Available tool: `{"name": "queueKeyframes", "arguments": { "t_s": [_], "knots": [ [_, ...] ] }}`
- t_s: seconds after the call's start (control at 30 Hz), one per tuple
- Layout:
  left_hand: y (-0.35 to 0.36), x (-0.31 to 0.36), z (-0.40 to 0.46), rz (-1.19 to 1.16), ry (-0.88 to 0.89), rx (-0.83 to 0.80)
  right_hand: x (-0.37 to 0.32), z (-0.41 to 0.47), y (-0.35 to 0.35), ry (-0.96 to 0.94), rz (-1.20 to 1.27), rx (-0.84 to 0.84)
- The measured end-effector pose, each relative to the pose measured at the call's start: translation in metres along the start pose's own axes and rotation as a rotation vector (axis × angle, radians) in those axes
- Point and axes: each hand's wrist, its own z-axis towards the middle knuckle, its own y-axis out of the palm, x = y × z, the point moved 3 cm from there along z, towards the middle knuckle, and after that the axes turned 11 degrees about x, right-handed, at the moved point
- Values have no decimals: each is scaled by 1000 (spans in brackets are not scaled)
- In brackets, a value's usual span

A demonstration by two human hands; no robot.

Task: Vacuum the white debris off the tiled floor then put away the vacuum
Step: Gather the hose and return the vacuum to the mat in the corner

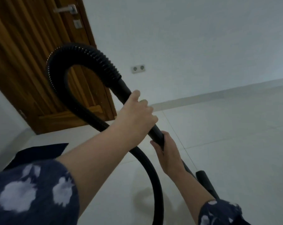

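A black ribbed vacuum hose [82,51] loops up in front of me and curves back down toward the floor at the lower middle. My left hand [137,114] grips the smooth black handle tube [125,87] where the hose ends. Just below it, my right hand [167,153] is closed around the same tube. The tube runs on down to the lower right, where another black tube piece [205,182] shows beside my right forearm. The white tiled floor [227,135] shows no debris that I can make out. The vacuum body is out of view.
A closed wooden door [31,62] with a metal handle stands at the upper left. A double wall socket [138,69] sits low on the white wall. A dark mat [41,151] lies on the floor at the left.
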Motion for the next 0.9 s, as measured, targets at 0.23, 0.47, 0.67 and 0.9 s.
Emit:
{"name": "queueKeyframes", "arguments": {
  "t_s": [0.23, 0.47, 0.67, 0.9],
  "knots": [
    [73, 6, -63, -81, -417, 650, 7, 4, 27, -127, 96, -1],
    [34, -101, -84, 20, -797, 895, -11, 5, 35, -138, 175, 7],
    [47, -162, -98, -753, -1100, 1032, -19, 2, 38, -119, 225, -18],
    [129, -92, -112, -1474, -1455, 914, -38, 10, 35, -73, 307, -27]
  ]
}}
